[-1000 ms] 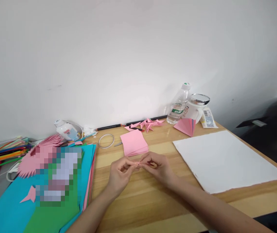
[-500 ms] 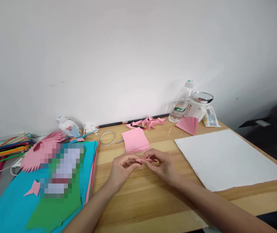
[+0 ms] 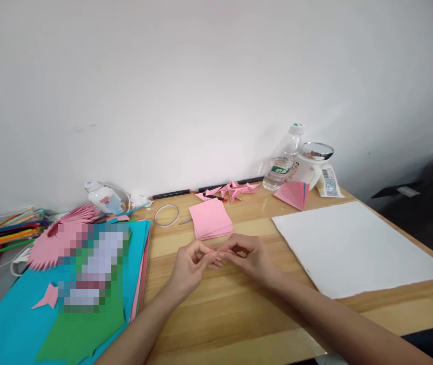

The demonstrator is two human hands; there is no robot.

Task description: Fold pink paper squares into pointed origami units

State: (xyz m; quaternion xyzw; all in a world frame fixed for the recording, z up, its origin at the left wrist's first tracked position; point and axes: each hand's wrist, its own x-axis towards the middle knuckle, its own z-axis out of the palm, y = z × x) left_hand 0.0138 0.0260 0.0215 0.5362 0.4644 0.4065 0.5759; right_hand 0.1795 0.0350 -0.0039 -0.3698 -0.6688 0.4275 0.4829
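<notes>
My left hand [image 3: 192,266] and my right hand [image 3: 249,257] meet over the middle of the wooden table [image 3: 224,314]. Both pinch a small folded pink paper piece [image 3: 220,252] between their fingertips, just above the tabletop. Most of the piece is hidden by my fingers. A stack of pink square paper [image 3: 210,219] lies just beyond my hands. Several folded pink pieces [image 3: 233,191] lie further back by the wall.
A large white sheet [image 3: 353,248] lies to the right. Blue and green paper sheets [image 3: 87,324] and a pink fan shape [image 3: 54,243] cover the left. A tape ring [image 3: 166,215], glue bottle [image 3: 103,197], water bottle [image 3: 282,161], white mug [image 3: 309,167] and pink cone [image 3: 294,193] stand near the wall.
Both hands stay together on the pink piece, with the fingers shifting along it. The view has swung slightly.
</notes>
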